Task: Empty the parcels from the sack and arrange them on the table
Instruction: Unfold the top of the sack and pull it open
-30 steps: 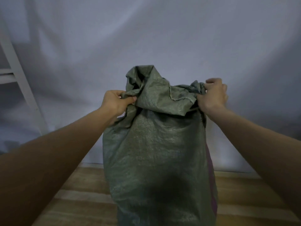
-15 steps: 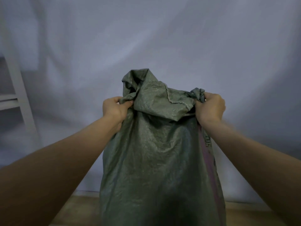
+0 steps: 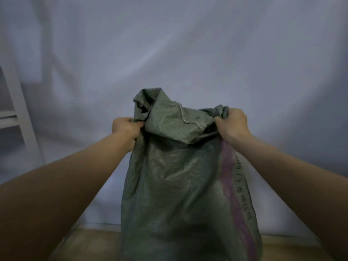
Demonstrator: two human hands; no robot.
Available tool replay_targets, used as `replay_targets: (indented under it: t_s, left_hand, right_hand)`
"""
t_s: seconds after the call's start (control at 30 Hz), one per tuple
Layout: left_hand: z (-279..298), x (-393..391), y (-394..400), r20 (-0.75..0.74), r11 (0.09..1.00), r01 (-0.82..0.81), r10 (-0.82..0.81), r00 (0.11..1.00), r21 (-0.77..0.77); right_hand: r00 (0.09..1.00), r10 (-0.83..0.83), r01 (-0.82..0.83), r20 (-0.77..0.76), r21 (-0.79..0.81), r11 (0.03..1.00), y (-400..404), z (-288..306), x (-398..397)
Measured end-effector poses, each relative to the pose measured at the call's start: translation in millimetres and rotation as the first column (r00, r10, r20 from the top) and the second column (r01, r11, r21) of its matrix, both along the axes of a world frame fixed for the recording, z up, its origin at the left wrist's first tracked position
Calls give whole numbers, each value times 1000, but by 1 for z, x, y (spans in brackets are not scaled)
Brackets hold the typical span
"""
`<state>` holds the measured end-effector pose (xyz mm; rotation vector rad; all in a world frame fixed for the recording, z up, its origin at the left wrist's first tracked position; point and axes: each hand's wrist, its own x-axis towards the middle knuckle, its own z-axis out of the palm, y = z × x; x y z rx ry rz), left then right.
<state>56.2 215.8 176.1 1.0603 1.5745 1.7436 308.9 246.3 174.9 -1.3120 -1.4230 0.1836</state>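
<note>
A: While I've got both fists clamped on it, log this: left hand [image 3: 125, 128] is closed tight on bunched fabric at the sack's [image 3: 175, 185] left top corner, right hand [image 3: 232, 124] closed on the right top corner.

B: Contents?

A: Can't tell. Woven green sack, mouth folded over toward me in a flap [image 3: 173, 125], so the inside is hidden. No parcels visible. Body looks full-ish, creased, but that's all I can say.

B: Where is it?

A: Dead centre, held up between my arms, well in front of me. Lower end runs out of frame at the bottom edge.

B: Room around it?

A: Open on both sides. Pale cloth backdrop [image 3: 188, 53] behind. Strip of wooden surface [image 3: 90, 240] low down, beside and behind the sack. White frame post [image 3: 22, 117] far left, well apart from my left arm.

B: Orientation?

A: Long axis vertical, mouth end up. Purple stripe [image 3: 231, 187] with dark printed characters runs down the right side, along that axis.
</note>
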Motion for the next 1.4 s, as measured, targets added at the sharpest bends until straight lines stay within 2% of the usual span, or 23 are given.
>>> replay_targets:
  t_s: [0.07, 0.13, 0.23, 0.3, 0.4, 0.47, 0.67, 0.8, 0.9, 0.97, 1.03, 1.13, 1.4]
  left_hand:
    - [21, 0, 2, 15, 999, 9, -10, 1000, 49]
    - [48, 5, 2, 36, 989, 22, -28, 999, 143]
    - [57, 9, 1, 73, 971, 25, -43, 996, 240]
    - [38, 6, -2, 41, 984, 30, -37, 998, 173]
    - [0, -3, -11, 30, 996, 87, -86, 996, -4]
    - [-16, -7, -18, 26, 992, 106, -104, 994, -63]
    - [-45, -5, -35, -2, 983, 119, -120, 993, -138]
    - [-67, -11, -40, -26, 970, 71, -80, 996, -234]
    - [-83, -14, -46, -51, 954, 42, -60, 997, -298]
    - [-93, -15, -49, -57, 944, 18, -38, 998, -330]
    - [-101, -18, -52, -49, 933, 13, -33, 998, -359]
    - [-116, -28, -46, -38, 930, 36, -53, 998, -367]
    - [-131, -28, -47, -131, 910, -41, -15, 991, -414]
  right_hand:
    - [998, 3, -4, -69, -13, 1000, 1, 23, -2]
    - [987, 3, 10, -160, 77, 997, 1, 46, -1]
    - [990, 3, 29, -144, 220, 975, -1, 43, 3]
    - [992, 15, 8, -125, 177, 984, 0, 19, 5]
    - [985, 39, -37, -167, 16, 999, 2, -15, 9]
    - [987, 29, -40, -158, -67, 997, -2, -30, 9]
    - [998, 52, -53, -31, -50, 997, -25, -68, 8]
    - [986, 22, -65, -166, -259, 964, -31, -93, 6]
    - [958, 17, -155, -286, -468, 870, -38, -102, 8]
    - [944, 39, -225, -327, -553, 802, -42, -107, 7]
    - [936, 47, -254, -349, -577, 776, -43, -111, 4]
    - [925, 55, -272, -376, -554, 787, -39, -113, -2]
    - [905, 8, -249, -424, -516, 820, -29, -139, -11]
